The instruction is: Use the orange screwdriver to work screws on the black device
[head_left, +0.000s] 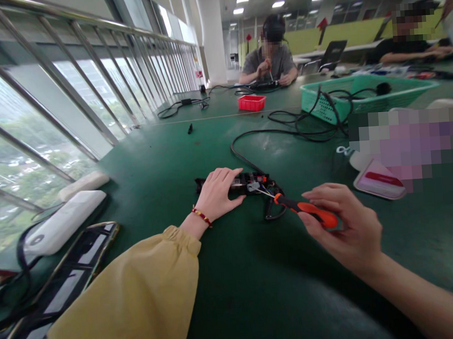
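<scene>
My left hand [220, 191] is closed over the left part of an opened black corded device [244, 181], pressing it against the green table. At the device's right end, small red and blue wires and a grey part show. My right hand [348, 223] grips a screwdriver [308, 210] with an orange and black handle between thumb and fingers. The screwdriver's shaft points left, and its tip reaches the grey part among the wires. Whether it sits in a screw is too small to tell. A black cable [243, 135] runs from the device toward the back right.
A green basket [322, 107] with cables stands at the back right, a red tray [251, 103] farther back. On the left lie a phone [64, 281] and a white power bank-like block [66, 220] beside the railing [84, 50]. Two people sit across the table.
</scene>
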A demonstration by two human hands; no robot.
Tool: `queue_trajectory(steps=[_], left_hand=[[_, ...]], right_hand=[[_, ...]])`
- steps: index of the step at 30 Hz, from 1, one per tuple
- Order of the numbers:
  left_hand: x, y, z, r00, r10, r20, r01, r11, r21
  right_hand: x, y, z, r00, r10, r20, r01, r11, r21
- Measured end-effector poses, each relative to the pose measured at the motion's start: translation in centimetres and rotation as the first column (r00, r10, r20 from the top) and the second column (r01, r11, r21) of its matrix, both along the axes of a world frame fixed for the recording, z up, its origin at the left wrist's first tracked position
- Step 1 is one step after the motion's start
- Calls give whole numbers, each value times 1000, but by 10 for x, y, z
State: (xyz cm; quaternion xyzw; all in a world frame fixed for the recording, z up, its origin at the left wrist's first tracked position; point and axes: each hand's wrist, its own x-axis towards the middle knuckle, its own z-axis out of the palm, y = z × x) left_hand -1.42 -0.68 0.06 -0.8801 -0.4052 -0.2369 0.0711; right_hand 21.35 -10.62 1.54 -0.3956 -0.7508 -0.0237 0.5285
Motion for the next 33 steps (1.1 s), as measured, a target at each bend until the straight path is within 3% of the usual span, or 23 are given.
queue_trajectory(steps=[7,12,18,22,27,30,33], left_hand=[[1,-1,2,1000,-3,0,3,1000,-4],[1,-1,3,1000,-5,13,5,1000,-6],[1,-2,3,1000,-2,6,2,1000,-7],[0,-2,3,1000,2,-3,-2,1000,-6],[0,-1,3,999,3,-35,-2,1000,6],[-1,-1,2,998,7,-66,-6,1000,22],[-1,0,2,995,20,-95,-16,999,42]], right_hand=[[-2,0,3,999,-42,10,40,989,143],[-1,-1,2,1000,16,21,-17,999,29],[-2,0,3,1000,-10,-3,11,990,138],[-3,-1,6,996,22,91,-29,997,73],[-3,-1,3,998,-60,8,58,990,126],[-3,-1,2,999,-35,29,31,990,140],[-2,0,2,997,-4,73,-1,997,74]])
